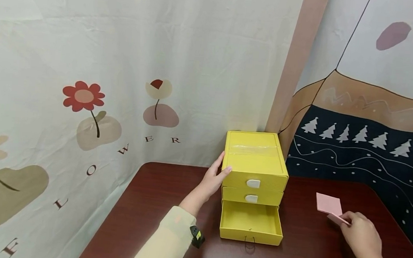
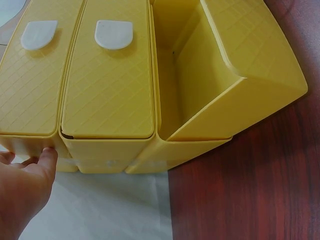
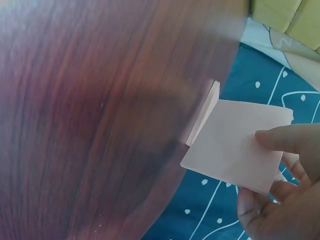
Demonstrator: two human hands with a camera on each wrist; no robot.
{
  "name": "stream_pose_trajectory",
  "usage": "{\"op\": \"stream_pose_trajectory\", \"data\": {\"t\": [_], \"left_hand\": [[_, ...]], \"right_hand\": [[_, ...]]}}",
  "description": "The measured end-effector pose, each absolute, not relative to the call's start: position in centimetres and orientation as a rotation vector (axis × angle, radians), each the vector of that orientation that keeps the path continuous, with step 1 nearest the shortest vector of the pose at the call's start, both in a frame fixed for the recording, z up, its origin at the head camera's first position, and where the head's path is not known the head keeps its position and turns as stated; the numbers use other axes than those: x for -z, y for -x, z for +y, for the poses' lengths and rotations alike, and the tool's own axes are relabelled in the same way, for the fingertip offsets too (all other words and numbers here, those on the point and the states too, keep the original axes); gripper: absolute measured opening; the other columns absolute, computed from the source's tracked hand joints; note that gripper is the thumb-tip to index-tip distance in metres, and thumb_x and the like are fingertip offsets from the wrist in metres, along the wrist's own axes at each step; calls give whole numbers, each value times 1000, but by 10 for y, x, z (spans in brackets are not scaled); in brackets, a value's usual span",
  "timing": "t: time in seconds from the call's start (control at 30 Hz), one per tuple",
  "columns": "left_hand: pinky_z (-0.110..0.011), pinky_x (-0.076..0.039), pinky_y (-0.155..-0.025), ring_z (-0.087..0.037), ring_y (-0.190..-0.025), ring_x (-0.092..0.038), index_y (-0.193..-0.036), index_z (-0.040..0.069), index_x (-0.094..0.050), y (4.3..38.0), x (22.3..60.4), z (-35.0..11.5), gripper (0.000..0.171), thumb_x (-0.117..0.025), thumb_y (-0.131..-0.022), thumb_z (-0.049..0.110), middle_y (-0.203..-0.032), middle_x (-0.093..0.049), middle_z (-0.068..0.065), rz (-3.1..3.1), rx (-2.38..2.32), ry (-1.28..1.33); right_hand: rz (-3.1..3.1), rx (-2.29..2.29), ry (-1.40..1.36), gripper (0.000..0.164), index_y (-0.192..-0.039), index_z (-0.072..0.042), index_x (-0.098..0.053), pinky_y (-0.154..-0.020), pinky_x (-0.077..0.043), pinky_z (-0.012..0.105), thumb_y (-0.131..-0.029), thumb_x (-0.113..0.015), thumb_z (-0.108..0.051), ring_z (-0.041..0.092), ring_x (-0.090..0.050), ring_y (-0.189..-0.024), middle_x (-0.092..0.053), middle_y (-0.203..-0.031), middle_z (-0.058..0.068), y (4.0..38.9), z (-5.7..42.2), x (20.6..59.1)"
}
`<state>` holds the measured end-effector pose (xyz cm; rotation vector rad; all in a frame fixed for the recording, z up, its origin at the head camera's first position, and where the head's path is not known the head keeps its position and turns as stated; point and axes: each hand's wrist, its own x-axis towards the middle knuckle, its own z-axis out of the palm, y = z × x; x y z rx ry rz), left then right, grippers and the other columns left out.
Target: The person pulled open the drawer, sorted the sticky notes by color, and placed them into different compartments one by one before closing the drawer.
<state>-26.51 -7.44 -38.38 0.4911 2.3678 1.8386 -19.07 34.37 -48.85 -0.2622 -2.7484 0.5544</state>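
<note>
A yellow three-drawer box [image 1: 257,153] stands at the back of the table, its bottom drawer [image 1: 252,219] pulled out and bare inside. The two upper drawers are closed, each with a white tab. My left hand [image 1: 213,180] rests against the box's left side near the top; in the left wrist view its thumb presses on the yellow side wall [image 2: 102,152]. Between thumb and fingers, my right hand [image 1: 363,234] pinches a pink square sticky-note pad [image 3: 237,145] by one edge. Another pink pad [image 1: 329,204] lies flat on the table just beyond it.
The dark red wooden table [image 1: 172,199] carries everything. Behind it hangs a pale curtain [image 1: 197,63] with printed flowers, and a dark blue cloth with white trees [image 1: 357,157] drapes at the right. A thin loop [image 1: 249,246] hangs at the open drawer's front.
</note>
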Motion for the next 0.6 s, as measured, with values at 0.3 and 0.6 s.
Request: {"op": "stream_pose_trajectory", "data": {"t": [0.3, 0.6], "left_hand": [[-52, -13, -116, -26, -146, -6, -153, 20, -11, 264, 383, -74, 67, -49, -99, 29, -159, -9, -5, 2369, -1832, -490], [-54, -12, -115, -27, -146, -6, -153, 22, -11, 263, 381, -74, 67, -49, -99, 31, -159, -8, -5, 2375, -1824, -471]], "right_hand": [[-2649, -543, 142, 11, -83, -5, -70, -58, -43, 52, -72, -68, -2, 36, -58, -79, -64, -93, 18, 184, 327, 487], [-2582, -540, 52, 12, -82, -7, -73, -61, -44, 54, -71, -72, -3, 39, -56, -87, -64, -90, 14, 181, 309, 483]]}}
